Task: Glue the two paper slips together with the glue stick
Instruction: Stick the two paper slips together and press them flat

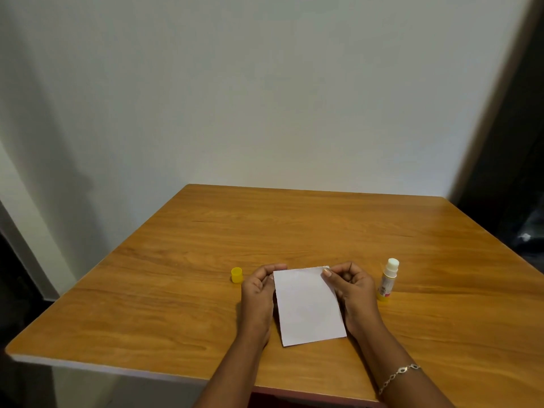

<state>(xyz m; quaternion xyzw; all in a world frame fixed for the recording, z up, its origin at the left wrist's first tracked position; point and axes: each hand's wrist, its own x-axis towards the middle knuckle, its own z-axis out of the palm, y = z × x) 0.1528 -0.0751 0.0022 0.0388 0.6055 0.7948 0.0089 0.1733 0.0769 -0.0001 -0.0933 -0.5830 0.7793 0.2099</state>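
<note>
Paper slips (309,304) are lying stacked near the front of the table (176,260), between your hands. Your left hand (259,293) is gripping their left edge; your right hand (350,287) is pinching the far right corner. Glue stick (388,279) is standing uncapped just beside your right hand, its yellow cap (236,274) sitting left.

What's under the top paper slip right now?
Under the top slip, a thin edge of a second slip shows at its far right corner; the rest is covered.
</note>
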